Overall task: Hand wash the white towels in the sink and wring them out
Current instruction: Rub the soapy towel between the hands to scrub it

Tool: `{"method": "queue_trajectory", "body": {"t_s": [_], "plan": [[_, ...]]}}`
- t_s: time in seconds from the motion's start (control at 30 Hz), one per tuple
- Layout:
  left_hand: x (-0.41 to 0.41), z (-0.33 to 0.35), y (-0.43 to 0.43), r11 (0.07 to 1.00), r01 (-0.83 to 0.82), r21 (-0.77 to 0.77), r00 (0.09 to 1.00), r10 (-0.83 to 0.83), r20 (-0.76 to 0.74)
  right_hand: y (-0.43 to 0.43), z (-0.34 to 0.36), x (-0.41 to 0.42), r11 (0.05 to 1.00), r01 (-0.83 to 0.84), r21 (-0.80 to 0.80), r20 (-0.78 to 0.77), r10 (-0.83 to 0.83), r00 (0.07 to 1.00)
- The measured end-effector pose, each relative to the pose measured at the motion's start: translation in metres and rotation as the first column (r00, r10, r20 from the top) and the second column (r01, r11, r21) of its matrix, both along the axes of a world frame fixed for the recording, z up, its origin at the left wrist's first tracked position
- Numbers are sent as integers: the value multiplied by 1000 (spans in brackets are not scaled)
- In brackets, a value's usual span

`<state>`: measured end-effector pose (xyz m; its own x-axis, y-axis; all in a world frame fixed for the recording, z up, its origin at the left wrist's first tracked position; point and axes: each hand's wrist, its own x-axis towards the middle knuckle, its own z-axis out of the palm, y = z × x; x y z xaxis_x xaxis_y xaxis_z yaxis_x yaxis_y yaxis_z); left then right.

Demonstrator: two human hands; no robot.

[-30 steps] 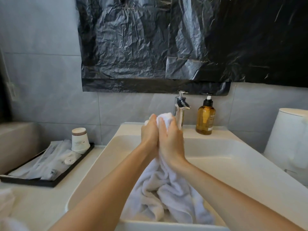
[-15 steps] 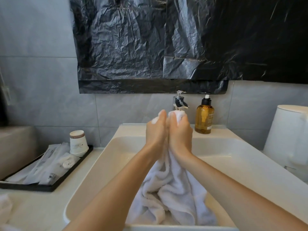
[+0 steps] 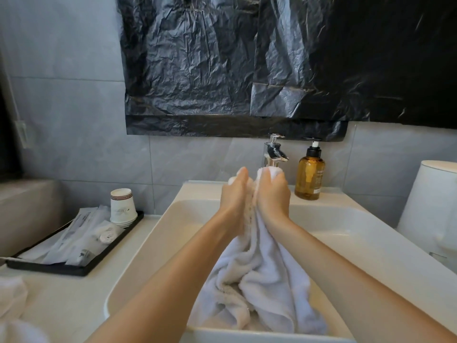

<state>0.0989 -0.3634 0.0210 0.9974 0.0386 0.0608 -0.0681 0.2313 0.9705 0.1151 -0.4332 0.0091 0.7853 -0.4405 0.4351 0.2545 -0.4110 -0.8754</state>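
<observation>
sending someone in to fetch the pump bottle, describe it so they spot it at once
Start at the white sink under the black plastic sheet. On its back ledge, just right of the chrome faucet, stands the pump bottle. It is the only amber, see-through thing there, with a black pump top.

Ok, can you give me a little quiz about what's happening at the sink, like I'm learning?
1. True or false: the left hand and the right hand both hold the white towel over the sink.
2. What stands just right of the tap? A) amber pump bottle B) red kettle C) potted plant
3. Fill in: the paper cups stand on a black ____.
Key: 1 true; 2 A; 3 tray.
</observation>
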Motion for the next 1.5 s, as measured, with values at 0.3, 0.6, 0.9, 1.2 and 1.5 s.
{"method": "queue_trajectory", "body": {"t_s": [0.3, 0.6, 0.9, 1.2, 1.5], "plan": [[0, -1, 0, 1000, -7, -2, 1000, 7, -11, -2, 1, -2, 997, -23, -75, -49, 19, 999], [1, 0, -6, 999, -13, 43, 1000, 12, 16, -4, 3, -8, 999, -21, 28, 30, 21, 999], [1, 0, -3, 999, -10, 48, 999, 8, 36, 0, 3, -11, 1000, 22, -15, 16, -22, 1000], [-1, 0, -2, 995, -44, 86, 996, 37, 83, 0, -3, -11, 990, -24, -140, -21, 21, 1000], [-1, -2, -10, 999, -13, 46, 984, 5, 176, -12, 4, -11, 999, -47, 16, -3, 48, 999]]}}
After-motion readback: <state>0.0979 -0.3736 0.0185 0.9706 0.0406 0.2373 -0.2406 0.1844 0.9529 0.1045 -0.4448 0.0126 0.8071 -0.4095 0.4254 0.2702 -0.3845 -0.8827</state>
